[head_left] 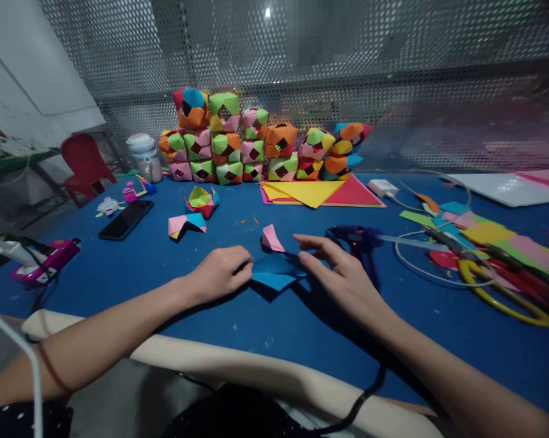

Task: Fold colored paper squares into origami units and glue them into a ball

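Observation:
A folded blue piece of paper (274, 277) lies on the blue table between my hands. My left hand (224, 271) is closed on its left edge, the fingers curled. On the other side, my right hand (331, 261) hovers with thumb and fingers apart, holding nothing, near the paper's right end. Just beyond the blue piece stands a small folded pink paper (271, 238). A dark blue glue gun (363, 240) with a lit red dot is just past my right hand. Joined pink and blue paper pieces (186, 224) lie farther to the left.
Several paper balls (228, 146) are stacked along the back. Coloured sheets (320, 191) lie before them. At right are paper strips (493, 231), yellow-handled scissors (497, 298) and a white cable. A phone (126, 219) and a purple power strip (46, 261) are at left.

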A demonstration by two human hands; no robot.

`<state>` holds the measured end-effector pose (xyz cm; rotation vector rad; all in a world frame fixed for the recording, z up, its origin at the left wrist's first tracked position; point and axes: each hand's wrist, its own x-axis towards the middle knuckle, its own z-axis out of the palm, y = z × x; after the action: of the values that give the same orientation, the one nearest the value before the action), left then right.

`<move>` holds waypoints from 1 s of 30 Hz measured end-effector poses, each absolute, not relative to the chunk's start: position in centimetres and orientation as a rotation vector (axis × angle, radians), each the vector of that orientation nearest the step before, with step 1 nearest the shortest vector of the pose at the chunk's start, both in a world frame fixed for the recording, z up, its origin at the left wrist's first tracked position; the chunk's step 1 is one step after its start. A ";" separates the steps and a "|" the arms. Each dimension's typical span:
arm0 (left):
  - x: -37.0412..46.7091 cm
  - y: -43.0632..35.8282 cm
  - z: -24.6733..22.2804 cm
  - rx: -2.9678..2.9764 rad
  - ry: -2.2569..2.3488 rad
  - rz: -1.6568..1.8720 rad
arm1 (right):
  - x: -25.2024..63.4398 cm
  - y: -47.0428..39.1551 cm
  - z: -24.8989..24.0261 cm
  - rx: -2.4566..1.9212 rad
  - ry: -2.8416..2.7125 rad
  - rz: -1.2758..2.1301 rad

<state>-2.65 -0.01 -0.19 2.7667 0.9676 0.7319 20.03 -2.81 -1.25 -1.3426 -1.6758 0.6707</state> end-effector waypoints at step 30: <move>-0.5 -0.8 -0.1 1.596 1.082 0.961 | 18.3 -2.9 -1.7 -1.113 -1.610 0.933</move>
<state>-0.53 -0.84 -0.11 1.5956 1.0818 0.9609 18.33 -2.89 -1.74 -1.1130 -1.6102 0.9335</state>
